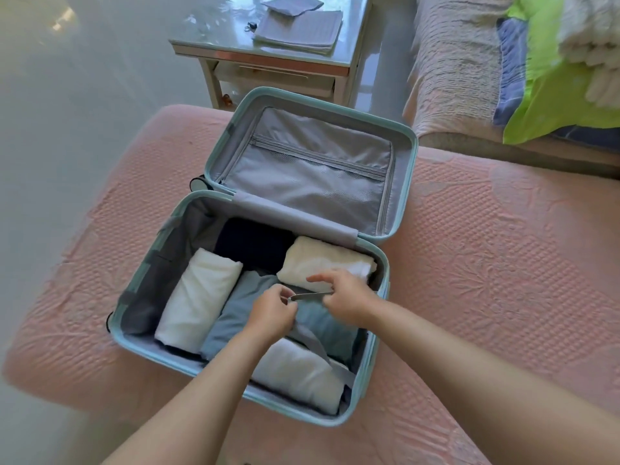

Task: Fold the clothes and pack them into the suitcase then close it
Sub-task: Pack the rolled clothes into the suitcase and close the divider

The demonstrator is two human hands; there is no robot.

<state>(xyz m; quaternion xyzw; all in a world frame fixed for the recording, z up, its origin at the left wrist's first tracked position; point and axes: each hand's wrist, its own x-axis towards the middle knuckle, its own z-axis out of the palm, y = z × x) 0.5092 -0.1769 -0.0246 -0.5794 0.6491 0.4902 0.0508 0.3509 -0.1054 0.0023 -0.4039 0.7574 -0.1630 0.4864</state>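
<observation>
Suitcase (302,169) lies open on bed (469,263), with 5 folded clothes (198,297) packed in the near half. My left grip (271,310) and right grip (349,297) each pinch the grey strap (310,296) above the clothes.

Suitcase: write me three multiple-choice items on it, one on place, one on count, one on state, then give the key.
1. The suitcase lies on: A) a chair B) the pink bedspread C) a kitchen counter.
2. White bundles inside it: A) one B) three C) five.
3. Its lid is: A) zipped shut B) half lowered C) open, laid back.
Key: 1 B, pink quilting shows all round it; 2 B, one at the left, one at the far right, one nearest the person; 3 C, its inside is in full view.
</observation>
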